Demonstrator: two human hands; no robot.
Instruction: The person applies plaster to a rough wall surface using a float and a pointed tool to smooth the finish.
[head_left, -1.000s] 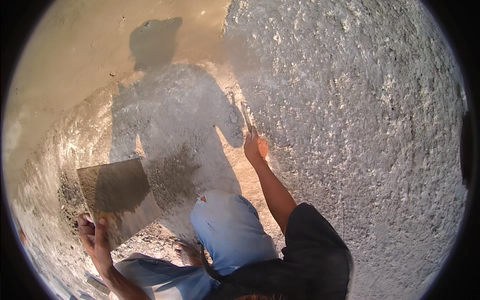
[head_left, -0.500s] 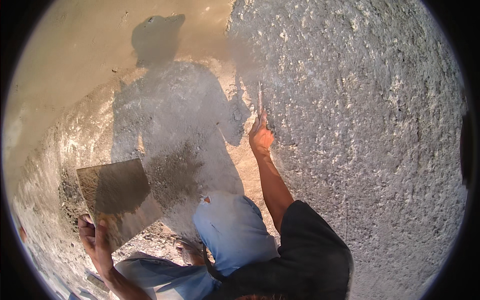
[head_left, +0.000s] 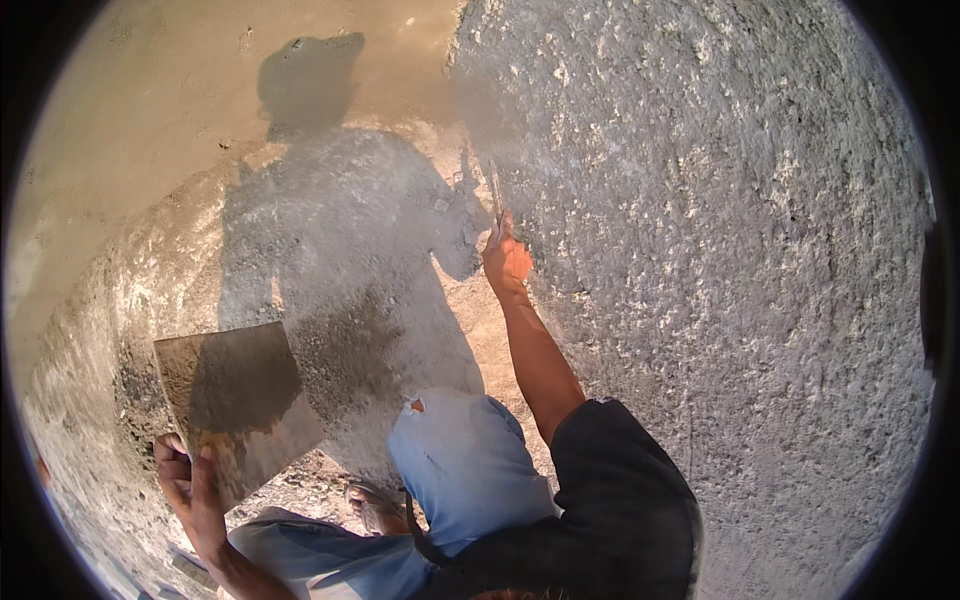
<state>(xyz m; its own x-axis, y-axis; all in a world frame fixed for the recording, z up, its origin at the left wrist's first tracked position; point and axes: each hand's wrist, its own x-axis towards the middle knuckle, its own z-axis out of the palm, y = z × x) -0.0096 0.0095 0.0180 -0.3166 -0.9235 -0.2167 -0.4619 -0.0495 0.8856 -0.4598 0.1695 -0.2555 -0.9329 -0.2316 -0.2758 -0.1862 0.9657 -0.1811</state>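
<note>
Right hand (head_left: 506, 262), fingers clamped on a trowel (head_left: 495, 195), worked the wall (head_left: 720, 250) mid-frame; left hand (head_left: 190, 490) gripped the board (head_left: 235, 400) lower left, which, tilted, risked spilling mortar.

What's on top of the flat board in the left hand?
The board in the left hand looks mostly bare, with a thin grey mortar smear and the person's shadow across it. No heap shows. Its underside is hidden. The right hand holds a trowel against the rough wall.

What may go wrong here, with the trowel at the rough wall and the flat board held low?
1. The board is tilted and gripped only at its lower edge by the left hand; it might slip.
2. The right hand holds the trowel close against the rough wall; knuckles may scrape.
</note>
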